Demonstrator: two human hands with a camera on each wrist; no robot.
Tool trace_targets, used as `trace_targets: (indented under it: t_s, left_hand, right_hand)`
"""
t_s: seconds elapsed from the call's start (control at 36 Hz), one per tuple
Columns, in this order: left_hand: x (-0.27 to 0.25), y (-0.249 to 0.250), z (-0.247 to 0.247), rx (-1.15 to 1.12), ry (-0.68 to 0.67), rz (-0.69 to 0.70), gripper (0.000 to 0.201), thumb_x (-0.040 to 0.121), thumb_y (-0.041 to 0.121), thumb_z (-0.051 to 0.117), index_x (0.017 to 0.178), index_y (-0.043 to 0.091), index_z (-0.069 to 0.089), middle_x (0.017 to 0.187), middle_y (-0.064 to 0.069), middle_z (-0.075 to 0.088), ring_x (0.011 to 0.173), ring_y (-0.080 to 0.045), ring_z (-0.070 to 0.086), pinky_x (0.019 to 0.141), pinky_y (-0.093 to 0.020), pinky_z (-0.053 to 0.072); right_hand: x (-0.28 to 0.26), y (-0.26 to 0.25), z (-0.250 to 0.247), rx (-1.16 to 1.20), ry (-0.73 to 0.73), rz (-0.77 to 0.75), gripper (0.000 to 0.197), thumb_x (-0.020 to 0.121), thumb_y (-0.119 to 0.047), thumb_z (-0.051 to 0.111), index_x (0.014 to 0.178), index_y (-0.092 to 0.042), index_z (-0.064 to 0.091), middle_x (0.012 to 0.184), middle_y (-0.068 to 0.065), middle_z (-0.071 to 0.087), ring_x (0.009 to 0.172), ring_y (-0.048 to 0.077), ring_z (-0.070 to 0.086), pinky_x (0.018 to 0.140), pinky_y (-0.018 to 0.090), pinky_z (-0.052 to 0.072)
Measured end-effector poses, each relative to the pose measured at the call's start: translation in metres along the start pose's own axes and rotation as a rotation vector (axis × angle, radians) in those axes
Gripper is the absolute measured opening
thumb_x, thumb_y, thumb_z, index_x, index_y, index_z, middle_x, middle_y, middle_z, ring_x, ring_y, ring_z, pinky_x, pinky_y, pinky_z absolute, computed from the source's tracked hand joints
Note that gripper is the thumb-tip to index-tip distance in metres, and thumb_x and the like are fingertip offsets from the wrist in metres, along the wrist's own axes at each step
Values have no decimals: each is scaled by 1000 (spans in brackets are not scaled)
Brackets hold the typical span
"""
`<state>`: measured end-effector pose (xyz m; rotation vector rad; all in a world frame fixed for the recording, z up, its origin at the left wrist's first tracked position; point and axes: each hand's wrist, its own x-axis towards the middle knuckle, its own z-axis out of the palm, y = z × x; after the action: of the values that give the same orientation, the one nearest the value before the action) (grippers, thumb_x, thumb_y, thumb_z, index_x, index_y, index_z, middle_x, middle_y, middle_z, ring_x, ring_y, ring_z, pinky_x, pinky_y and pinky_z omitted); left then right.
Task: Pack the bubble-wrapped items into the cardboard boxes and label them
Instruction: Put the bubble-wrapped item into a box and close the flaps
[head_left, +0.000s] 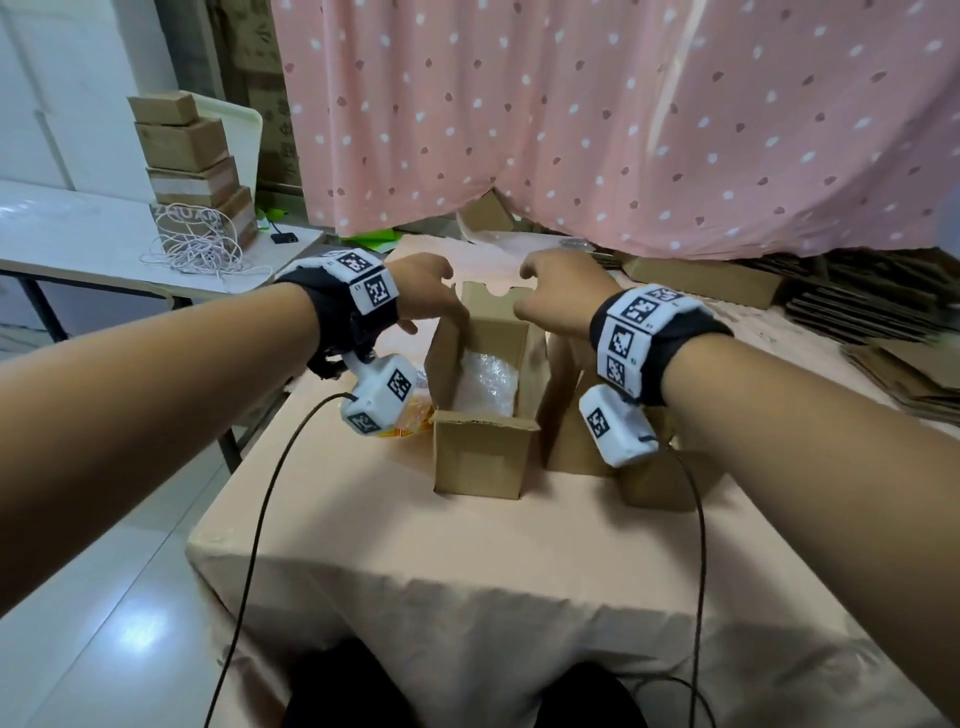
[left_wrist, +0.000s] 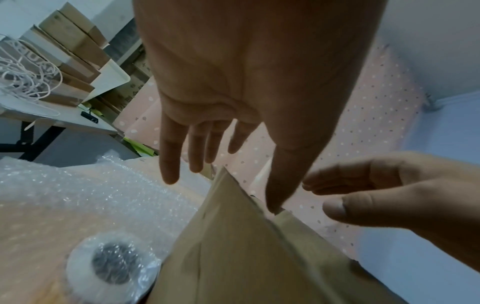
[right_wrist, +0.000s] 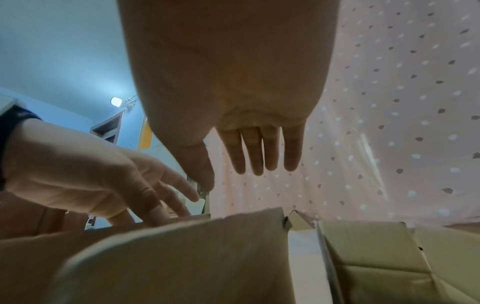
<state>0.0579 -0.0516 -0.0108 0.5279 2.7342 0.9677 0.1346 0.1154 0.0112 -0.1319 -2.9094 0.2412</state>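
An open cardboard box (head_left: 480, 457) stands upright in the middle of the pink-covered table (head_left: 415, 545). A bubble-wrapped item (head_left: 485, 387) lies inside it. My left hand (head_left: 435, 300) is at the box's left flap (left_wrist: 233, 246), fingers spread and fairly straight, thumb tip and fingertips touching the flap's top edge. My right hand (head_left: 532, 293) hovers over the box's right side near the raised back flap (head_left: 480, 296), fingers straight and holding nothing. In the left wrist view, more bubble wrap (left_wrist: 91, 195) and a round wrapped item (left_wrist: 111, 265) lie left of the box.
Two more cardboard boxes (head_left: 576, 431) (head_left: 660, 483) stand right of the open one. An orange packet (head_left: 410, 421) lies at its left. Flat cardboard sheets (head_left: 883, 322) pile up at the right. A white side table holds stacked boxes (head_left: 192, 166) and a tangled cord (head_left: 197, 249).
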Motion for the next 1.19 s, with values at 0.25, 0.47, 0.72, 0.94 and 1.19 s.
trace_targets:
  t_s: [0.25,0.47,0.72,0.94,1.19]
  left_hand:
    - [37,-7,22,-239,-93,-24,105,85,18,68,157,31,-8,160,-7,27,131,-30,44,98,-47,50]
    - [65,-25,35,-463,-147,-117,83,52,8,60,130,21,38,141,-12,51,129,-34,47,105,-52,46]
    - [66,-36,37,-552,-132,-96,80,57,2,58,135,15,47,106,-14,57,87,-22,55,69,-29,52]
    - [63,-34,35,-567,-122,-71,73,81,-12,50,148,15,39,98,-9,61,96,-26,57,76,-32,53]
    - [54,-34,27,-437,-119,9,39,62,6,61,98,21,60,93,-5,67,90,-31,64,90,-56,56]
  right_hand:
    - [51,17,21,-139,-298,42,75,83,-37,75,144,-11,40,138,11,52,121,30,52,95,34,47]
    - [71,23,36,-198,-356,18,62,81,-26,75,131,-8,45,120,12,58,97,28,55,74,33,45]
    - [72,25,45,-192,-377,10,57,72,-19,79,120,-12,49,119,12,51,101,32,55,86,42,53]
    - [68,28,42,-197,-286,-36,92,74,-14,81,151,-20,30,139,13,42,124,34,46,97,41,47]
    - [52,23,32,-215,-195,-99,65,76,-6,69,137,-11,46,131,13,50,118,31,49,95,42,49]
